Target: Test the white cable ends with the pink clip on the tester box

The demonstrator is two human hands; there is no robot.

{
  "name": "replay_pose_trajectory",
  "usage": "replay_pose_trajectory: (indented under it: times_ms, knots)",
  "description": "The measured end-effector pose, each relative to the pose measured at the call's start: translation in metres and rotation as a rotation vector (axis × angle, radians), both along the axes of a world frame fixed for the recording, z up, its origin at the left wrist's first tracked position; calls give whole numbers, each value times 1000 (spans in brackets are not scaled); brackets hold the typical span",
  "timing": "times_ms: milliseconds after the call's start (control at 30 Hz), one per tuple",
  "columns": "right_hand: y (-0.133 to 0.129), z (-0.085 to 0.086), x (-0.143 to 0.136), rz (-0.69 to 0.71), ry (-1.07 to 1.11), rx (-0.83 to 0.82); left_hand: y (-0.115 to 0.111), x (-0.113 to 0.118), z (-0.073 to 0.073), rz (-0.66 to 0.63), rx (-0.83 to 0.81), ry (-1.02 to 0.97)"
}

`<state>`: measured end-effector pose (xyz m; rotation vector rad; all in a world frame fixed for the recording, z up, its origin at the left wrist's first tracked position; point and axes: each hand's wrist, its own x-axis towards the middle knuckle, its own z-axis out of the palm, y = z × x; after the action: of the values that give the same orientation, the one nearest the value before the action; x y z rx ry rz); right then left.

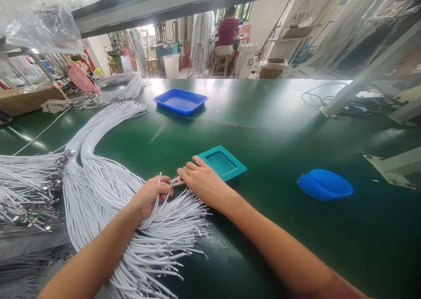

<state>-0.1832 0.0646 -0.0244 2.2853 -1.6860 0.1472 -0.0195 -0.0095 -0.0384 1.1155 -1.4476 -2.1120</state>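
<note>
My left hand point(154, 196) is closed on a white cable point(159, 183), whose end sticks up past the fingers. Opposite it, my right hand point(202, 178) is closed over a small flat hand tool point(178, 181), pinkish and metallic, with holes in its face. The tool's tip meets the fingers of my left hand; its handle is hidden under my right palm. Below both hands spreads a thick bundle of white cables point(108, 189) with stripped ends pointing right. Just beyond my right hand is a teal square tray point(237, 166), partly covered by the fingers.
Farther back lies a blue tray point(180, 111). A blue rounded bowl point(325, 185) sits to the right, near a white metal bracket point(391, 172). More cables with metal connectors point(42, 193) lie at left. A person point(226, 31) sits on a stool in the background.
</note>
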Motion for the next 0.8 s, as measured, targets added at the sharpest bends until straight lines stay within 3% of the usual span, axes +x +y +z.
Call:
replay_pose_trajectory:
  times_ms: [67, 167, 267, 633, 800]
  knots:
    - [1, 1, -7, -47, -79, -45, 1, 0, 1, 15, 4, 2]
    - [1, -3, -18, -256, -161, -123, 1, 0, 2, 19, 8, -1]
    - [0, -9, -23, -363, -177, -102, 1, 3, 2, 8, 13, 4]
    - [2, 2, -23, -339, -331, -31, 2, 22, 12, -46, 50, 176]
    - [8, 21, -10, -203, -682, -115, 5, 26, 19, -165, 34, 133]
